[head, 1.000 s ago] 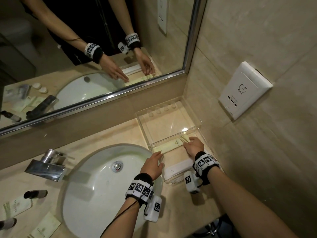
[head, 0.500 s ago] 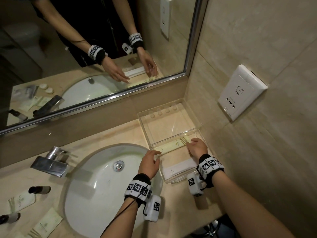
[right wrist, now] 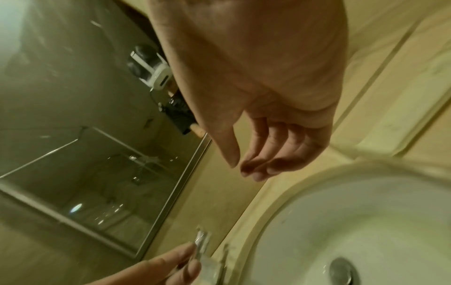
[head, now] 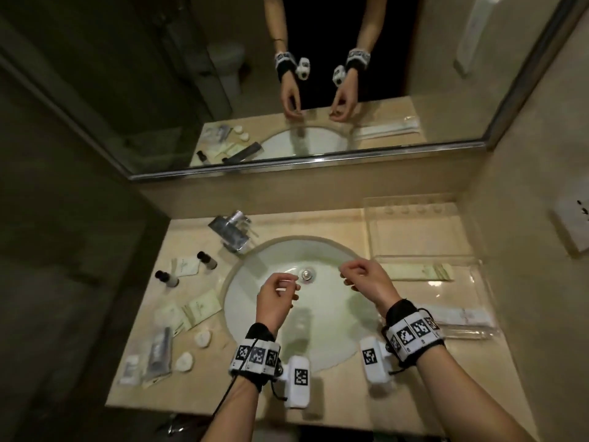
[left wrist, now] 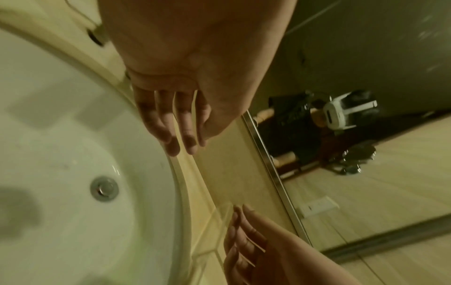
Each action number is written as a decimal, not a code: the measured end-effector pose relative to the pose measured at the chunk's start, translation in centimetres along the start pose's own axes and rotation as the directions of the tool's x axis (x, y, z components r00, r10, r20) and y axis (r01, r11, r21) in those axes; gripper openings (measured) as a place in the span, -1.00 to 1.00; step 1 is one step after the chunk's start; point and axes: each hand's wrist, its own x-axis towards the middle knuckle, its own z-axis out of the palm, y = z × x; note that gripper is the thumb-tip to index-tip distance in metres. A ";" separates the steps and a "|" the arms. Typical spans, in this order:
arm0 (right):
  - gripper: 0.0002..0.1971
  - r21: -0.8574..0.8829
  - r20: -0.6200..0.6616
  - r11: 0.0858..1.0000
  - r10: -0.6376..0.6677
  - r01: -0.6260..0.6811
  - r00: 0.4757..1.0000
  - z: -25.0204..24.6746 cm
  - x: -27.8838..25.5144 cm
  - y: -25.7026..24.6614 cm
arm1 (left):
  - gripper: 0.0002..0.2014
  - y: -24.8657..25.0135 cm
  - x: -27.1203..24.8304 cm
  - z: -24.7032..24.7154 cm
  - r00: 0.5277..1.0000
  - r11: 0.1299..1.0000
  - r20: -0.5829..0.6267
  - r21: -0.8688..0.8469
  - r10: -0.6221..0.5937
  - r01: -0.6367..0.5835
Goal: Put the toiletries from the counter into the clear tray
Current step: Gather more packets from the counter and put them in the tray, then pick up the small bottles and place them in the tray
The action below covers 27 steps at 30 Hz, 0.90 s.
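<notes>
The clear tray (head: 414, 231) stands on the counter to the right of the sink. A pale green packet (head: 420, 272) and a long white packet (head: 459, 315) lie in its near part. Two small black-capped bottles (head: 207, 260) (head: 166, 278), flat packets (head: 204, 306), round white soaps (head: 203, 339) and a grey sachet (head: 157, 352) lie on the counter left of the sink. My left hand (head: 288, 288) (left wrist: 175, 133) and right hand (head: 349, 275) (right wrist: 251, 167) hover over the basin, fingers loosely curled, holding nothing.
The white sink (head: 318, 314) fills the counter's middle, with a chrome faucet (head: 231, 231) at its back left. A mirror (head: 318, 90) runs along the back wall. A white wall socket (head: 573, 218) is on the right wall beside the tray.
Both hands have drawn back from the tray and moved left over the basin. The pale green packet stays in the tray. The head view has swung left, showing the whole counter.
</notes>
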 end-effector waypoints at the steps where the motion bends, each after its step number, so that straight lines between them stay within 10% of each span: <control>1: -0.90 -0.017 0.040 1.000 -0.004 0.005 0.999 1.5 0.0 -0.3 | -0.88 -0.2 -0.5 -1.3 0.999 1.000 -0.034 -0.005 -0.004 0.004; 16: -0.83 -0.137 0.339 0.985 -0.053 0.105 0.939 18.7 -1.2 -5.0 | -0.88 -3.9 -2.5 -17.4 0.933 0.993 -0.349 -0.103 -0.082 0.049; 27: -0.86 -0.214 0.167 0.972 -0.064 0.100 0.984 31.1 4.1 -4.5 | -0.81 -9.2 7.2 -27.2 0.904 0.983 -0.399 -0.152 -0.155 0.102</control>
